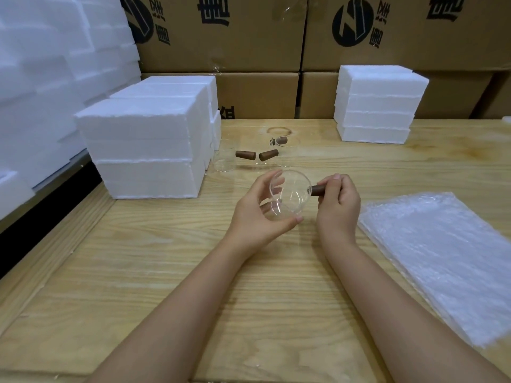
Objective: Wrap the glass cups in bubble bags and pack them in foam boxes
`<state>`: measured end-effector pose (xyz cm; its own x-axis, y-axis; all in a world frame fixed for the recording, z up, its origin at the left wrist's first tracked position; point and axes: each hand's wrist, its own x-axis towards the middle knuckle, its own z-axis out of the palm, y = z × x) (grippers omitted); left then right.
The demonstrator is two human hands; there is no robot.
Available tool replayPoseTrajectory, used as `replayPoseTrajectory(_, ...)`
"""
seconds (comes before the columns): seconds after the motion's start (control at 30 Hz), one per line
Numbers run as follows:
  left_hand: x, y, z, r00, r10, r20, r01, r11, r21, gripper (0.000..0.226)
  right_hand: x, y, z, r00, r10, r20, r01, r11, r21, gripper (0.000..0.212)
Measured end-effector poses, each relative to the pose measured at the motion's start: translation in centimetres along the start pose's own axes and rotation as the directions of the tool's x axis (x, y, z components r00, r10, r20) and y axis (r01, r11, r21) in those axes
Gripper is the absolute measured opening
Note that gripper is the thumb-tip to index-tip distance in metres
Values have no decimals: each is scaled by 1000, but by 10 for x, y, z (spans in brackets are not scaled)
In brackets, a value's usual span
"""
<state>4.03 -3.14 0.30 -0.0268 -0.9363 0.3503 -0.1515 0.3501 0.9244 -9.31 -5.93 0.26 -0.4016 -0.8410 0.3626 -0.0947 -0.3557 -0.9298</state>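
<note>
A clear glass cup [290, 193] with a brown wooden handle [318, 190] is held above the wooden table [138, 272], its mouth turned toward me. My left hand [258, 211] cups the glass body from the left and below, fingers curled round it. My right hand [338, 203] grips the wooden handle on the right. Behind them, three more glass cups stand on the table, their brown handles [244, 155] [268, 155] [281, 140] showing. A stack of bubble bags [442, 261] lies flat at the right.
White foam boxes are stacked at the left [146, 150] and at the back right [378, 106]. More foam pieces [55, 64] pile up at the far left. Brown cardboard cartons [221, 37] form a wall behind the table.
</note>
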Motion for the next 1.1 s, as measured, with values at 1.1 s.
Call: replayPoseTrajectory(1.1, 4, -2, -11, 982, 127, -141, -82, 953, 291, 60, -34, -20, 23, 878, 37, 478, -108, 986, 123, 61)
